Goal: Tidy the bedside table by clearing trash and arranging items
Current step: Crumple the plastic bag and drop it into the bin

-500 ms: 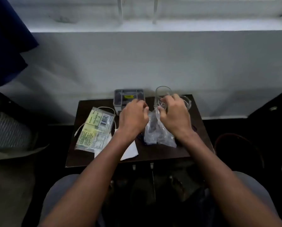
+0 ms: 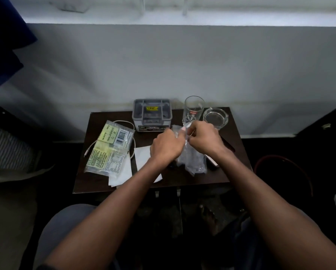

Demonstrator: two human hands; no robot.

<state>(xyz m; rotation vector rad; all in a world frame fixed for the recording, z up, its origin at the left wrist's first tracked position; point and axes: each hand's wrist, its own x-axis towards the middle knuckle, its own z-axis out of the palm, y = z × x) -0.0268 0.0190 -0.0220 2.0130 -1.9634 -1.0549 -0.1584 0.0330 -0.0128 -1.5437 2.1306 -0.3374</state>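
A small dark bedside table (image 2: 182, 180) stands against the wall. Over its middle, my left hand (image 2: 166, 145) and my right hand (image 2: 204, 140) both pinch the top of a crumpled clear plastic bag (image 2: 192, 162), whose lower end rests on the table. A yellow-green food packet (image 2: 109, 148) lies at the left over a white cable (image 2: 90, 149). White paper sheets (image 2: 141, 156) lie partly under my left forearm. A grey plastic box (image 2: 152, 114) stands at the back.
A tall drinking glass (image 2: 194, 109) and a glass ashtray (image 2: 215, 116) stand at the back right of the table, just behind my right hand. A dark round bin rim (image 2: 280, 158) sits on the floor to the right. Striped fabric (image 2: 7, 149) lies at the left.
Both hands have drawn closer together on the top of the plastic bag, gathering it a little. The things on the table have stayed where they were.
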